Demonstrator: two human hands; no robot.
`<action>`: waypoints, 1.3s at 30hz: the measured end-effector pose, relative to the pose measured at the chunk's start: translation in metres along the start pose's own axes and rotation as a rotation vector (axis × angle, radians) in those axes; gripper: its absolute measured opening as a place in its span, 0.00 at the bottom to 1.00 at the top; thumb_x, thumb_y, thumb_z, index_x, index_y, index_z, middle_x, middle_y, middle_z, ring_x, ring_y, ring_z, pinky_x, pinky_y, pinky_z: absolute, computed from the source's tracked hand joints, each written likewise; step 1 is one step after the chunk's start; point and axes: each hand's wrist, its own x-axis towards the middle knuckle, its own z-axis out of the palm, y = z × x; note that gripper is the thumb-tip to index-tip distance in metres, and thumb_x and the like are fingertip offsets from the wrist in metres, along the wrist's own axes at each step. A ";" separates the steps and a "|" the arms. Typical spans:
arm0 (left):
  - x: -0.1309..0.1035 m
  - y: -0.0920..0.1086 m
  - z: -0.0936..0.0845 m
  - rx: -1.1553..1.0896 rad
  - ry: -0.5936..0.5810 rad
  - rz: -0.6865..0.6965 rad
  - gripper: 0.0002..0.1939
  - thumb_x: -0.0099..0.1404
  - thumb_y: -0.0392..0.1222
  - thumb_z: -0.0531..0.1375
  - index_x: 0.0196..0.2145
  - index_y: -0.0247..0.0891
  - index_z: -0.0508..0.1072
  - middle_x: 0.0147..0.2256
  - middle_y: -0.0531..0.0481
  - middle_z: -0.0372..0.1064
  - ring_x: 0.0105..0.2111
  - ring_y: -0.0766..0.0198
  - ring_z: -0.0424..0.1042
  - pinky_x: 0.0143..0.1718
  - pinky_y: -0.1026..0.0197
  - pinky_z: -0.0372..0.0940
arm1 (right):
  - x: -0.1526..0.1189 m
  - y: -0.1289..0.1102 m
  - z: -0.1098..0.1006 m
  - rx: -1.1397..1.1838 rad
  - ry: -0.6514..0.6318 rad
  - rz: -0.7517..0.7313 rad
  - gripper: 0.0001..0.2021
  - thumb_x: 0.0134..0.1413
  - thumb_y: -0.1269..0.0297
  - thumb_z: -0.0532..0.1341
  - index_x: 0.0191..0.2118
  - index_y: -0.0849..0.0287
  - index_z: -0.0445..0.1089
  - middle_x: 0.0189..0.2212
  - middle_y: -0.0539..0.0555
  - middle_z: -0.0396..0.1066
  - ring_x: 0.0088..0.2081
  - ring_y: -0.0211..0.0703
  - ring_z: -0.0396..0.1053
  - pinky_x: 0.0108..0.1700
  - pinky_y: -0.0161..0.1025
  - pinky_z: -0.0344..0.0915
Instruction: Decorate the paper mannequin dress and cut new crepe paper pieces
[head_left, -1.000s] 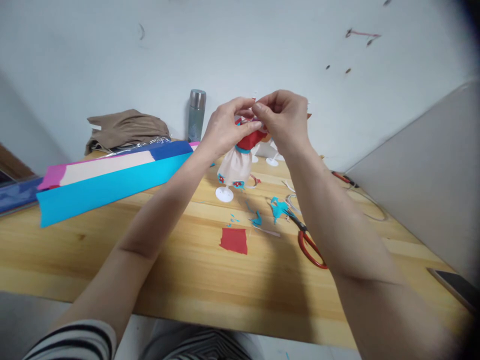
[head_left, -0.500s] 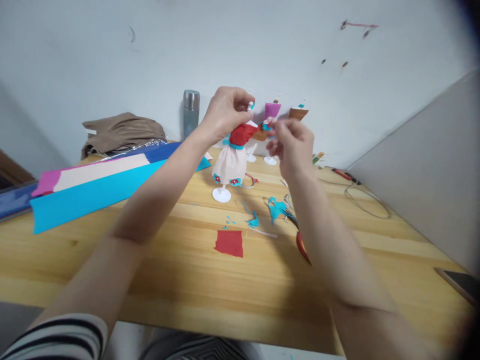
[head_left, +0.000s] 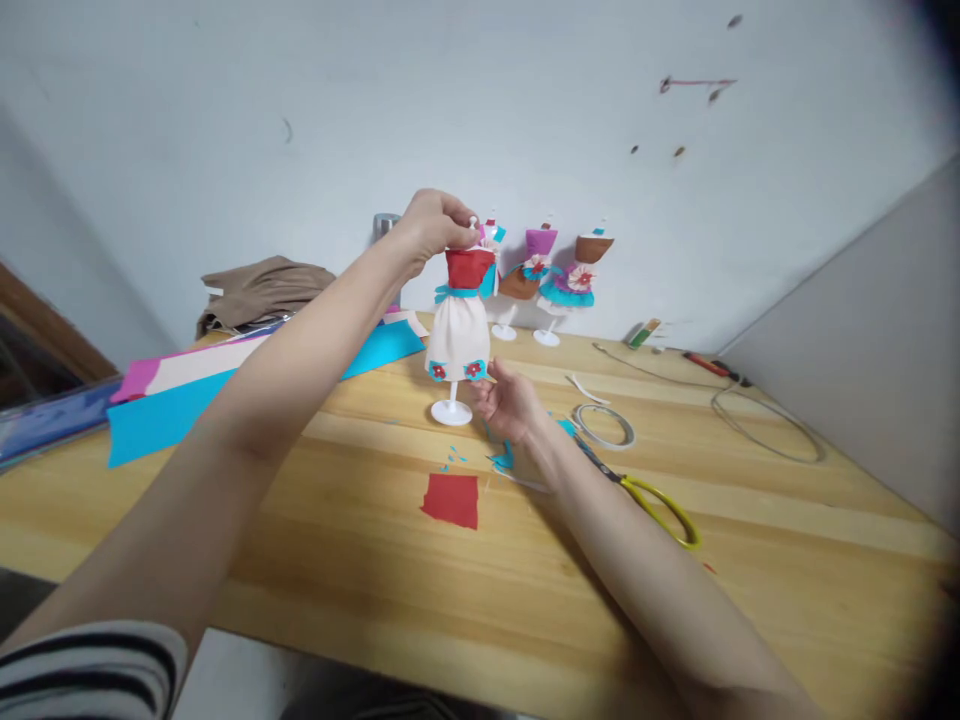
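Observation:
A miniature dress form stands on a round white base, in a red top and a cream skirt with a blue waistband. Two blue patches with red flowers sit at the hem. My left hand pinches the white knob at the form's top. Beside the right end of the hem is my right hand, its fingers loosely curled and apart; whether they touch the fabric I cannot tell. A red fabric square and small blue scraps lie in front of the base.
Several dressed miniature forms stand along the wall. Scissors with a yellow handle and a tape roll lie to the right. At the left are a blue sheet and brown cloth. A cable curls at the far right.
My right hand has dropped from beside the form's top to its skirt hem. My left hand stays at the top knob. The form now faces more to the front, its red top fully visible.

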 end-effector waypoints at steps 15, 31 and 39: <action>0.015 -0.012 -0.002 0.033 0.040 -0.059 0.21 0.39 0.44 0.78 0.21 0.43 0.68 0.18 0.56 0.65 0.35 0.58 0.68 0.55 0.30 0.62 | -0.004 0.002 -0.004 0.138 -0.044 -0.082 0.08 0.51 0.75 0.63 0.34 0.57 0.65 0.17 0.42 0.60 0.14 0.28 0.50 0.11 0.24 0.48; 0.005 -0.012 -0.005 0.021 0.109 -0.111 0.16 0.45 0.33 0.75 0.20 0.41 0.70 0.23 0.49 0.72 0.39 0.51 0.73 0.52 0.32 0.64 | -0.001 0.007 -0.006 -0.143 0.049 -0.255 0.08 0.50 0.63 0.66 0.30 0.57 0.67 0.17 0.42 0.59 0.14 0.28 0.47 0.13 0.27 0.43; -0.011 0.001 0.011 -0.116 -0.034 -0.086 0.14 0.50 0.23 0.69 0.21 0.37 0.70 0.21 0.52 0.70 0.35 0.56 0.75 0.52 0.34 0.67 | -0.014 -0.018 0.004 -0.657 0.093 -0.761 0.26 0.44 0.46 0.70 0.47 0.54 0.74 0.51 0.60 0.74 0.52 0.55 0.70 0.45 0.46 0.69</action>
